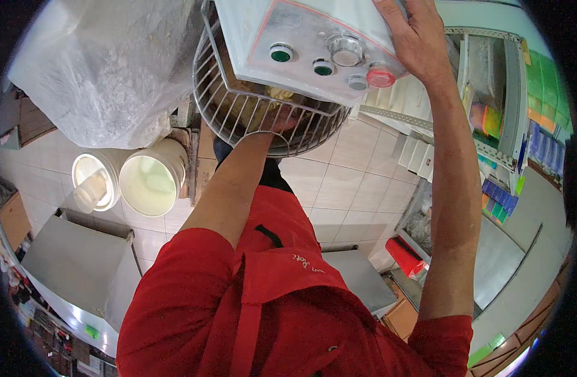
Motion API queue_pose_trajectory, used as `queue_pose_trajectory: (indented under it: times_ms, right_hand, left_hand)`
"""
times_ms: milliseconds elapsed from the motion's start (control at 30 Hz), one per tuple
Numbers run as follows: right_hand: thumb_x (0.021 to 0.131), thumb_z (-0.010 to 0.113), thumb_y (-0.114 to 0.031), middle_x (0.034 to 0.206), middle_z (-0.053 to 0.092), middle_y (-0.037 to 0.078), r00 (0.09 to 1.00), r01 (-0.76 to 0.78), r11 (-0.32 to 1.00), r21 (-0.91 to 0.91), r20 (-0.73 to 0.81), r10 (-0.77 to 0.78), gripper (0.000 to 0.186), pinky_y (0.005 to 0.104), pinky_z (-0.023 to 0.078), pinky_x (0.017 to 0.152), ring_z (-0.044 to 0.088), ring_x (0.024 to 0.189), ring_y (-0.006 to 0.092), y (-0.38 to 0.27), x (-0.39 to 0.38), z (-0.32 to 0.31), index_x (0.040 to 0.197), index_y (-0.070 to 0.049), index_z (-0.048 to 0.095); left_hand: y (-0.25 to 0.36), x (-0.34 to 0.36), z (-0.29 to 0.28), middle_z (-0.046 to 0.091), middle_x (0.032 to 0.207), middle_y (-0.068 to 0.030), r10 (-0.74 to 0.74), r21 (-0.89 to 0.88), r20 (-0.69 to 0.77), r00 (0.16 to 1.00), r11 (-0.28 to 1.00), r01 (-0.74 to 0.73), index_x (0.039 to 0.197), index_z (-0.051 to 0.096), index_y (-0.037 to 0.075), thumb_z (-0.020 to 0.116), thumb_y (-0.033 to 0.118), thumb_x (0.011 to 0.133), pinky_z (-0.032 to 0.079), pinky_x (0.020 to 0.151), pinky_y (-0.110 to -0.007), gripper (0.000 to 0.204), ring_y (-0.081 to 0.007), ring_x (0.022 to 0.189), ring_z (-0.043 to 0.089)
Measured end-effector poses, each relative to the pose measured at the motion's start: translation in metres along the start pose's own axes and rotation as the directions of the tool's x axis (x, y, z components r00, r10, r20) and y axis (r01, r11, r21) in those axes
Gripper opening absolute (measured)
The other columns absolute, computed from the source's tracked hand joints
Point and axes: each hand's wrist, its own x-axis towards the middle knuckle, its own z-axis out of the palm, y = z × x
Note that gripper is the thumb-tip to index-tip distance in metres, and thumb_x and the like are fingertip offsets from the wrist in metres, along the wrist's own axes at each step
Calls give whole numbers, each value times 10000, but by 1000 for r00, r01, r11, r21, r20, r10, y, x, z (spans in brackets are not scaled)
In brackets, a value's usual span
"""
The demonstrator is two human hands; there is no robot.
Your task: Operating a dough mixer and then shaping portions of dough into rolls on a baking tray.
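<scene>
A mixer with a white control housing [294, 38] stands in front of me at the top of the view, with green, grey and red buttons. Under it is a metal bowl [228, 119] behind a wire guard [203, 81]. Some pale yellow dough-like mass [279, 93] shows in the bowl. My left hand [283, 119] is down inside the bowl, seen through the wires; its fingers are mostly hidden. High on the right side of the housing rests my right hand [420, 38], thumb apart from the fingers, fingertips cut off by the frame, near the red button [381, 77].
On the left, a large plastic-covered bulk [106, 75] stands above two white buckets [151, 179], one with a clear scoop-like container [90, 190] on it. A metal-topped unit [75, 257] is lower left. Shelving [489, 94] with colourful packages lines the right side.
</scene>
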Motion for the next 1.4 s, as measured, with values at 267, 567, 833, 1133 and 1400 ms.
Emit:
queue_pose_trajectory:
  times_ms: [267,567,833,1133,1400]
  right_hand:
    - [1002,652,-210,1385,611,215,1000,8,1000,-9,-3,-8,409,433,415,1151,560,1326,380,1,0,1,1371,-34,643]
    - [1013,646,-204,1389,612,209,1000,-21,1000,-14,-7,20,401,429,417,1151,563,1325,377,-1,-2,0,1378,-37,640]
    - [1023,644,-213,1393,615,210,1000,5,999,-35,-5,-5,398,423,418,1148,566,1327,375,21,-15,-1,1377,-31,641]
    - [1034,627,-224,1398,612,208,999,48,997,-52,1,-48,407,421,406,1159,559,1331,377,2,-1,1,1392,-32,628]
    - [1038,615,-240,1399,607,209,999,35,998,-48,12,-35,412,425,401,1162,549,1341,378,8,-3,0,1394,-32,621]
  left_hand:
    - [-4,1,13,596,1454,-39,-60,-109,-13,998,992,58,1414,569,229,682,549,963,419,1151,-583,564,-275,1322,554]
    - [-1,-3,21,601,1444,-35,-128,-233,-26,991,965,119,1407,571,232,688,547,962,427,1143,-584,557,-268,1314,556]
    - [-26,-89,77,559,1523,-148,216,-45,147,965,976,-212,1548,501,120,613,637,967,407,1208,-604,786,-388,1426,510]
    - [-11,-78,54,557,1530,-141,362,171,212,908,901,-399,1543,503,135,606,629,968,404,1207,-608,765,-383,1428,508]
    - [-13,-49,34,555,1536,-135,405,414,294,866,762,-498,1539,504,151,600,620,970,402,1206,-612,744,-379,1429,507]
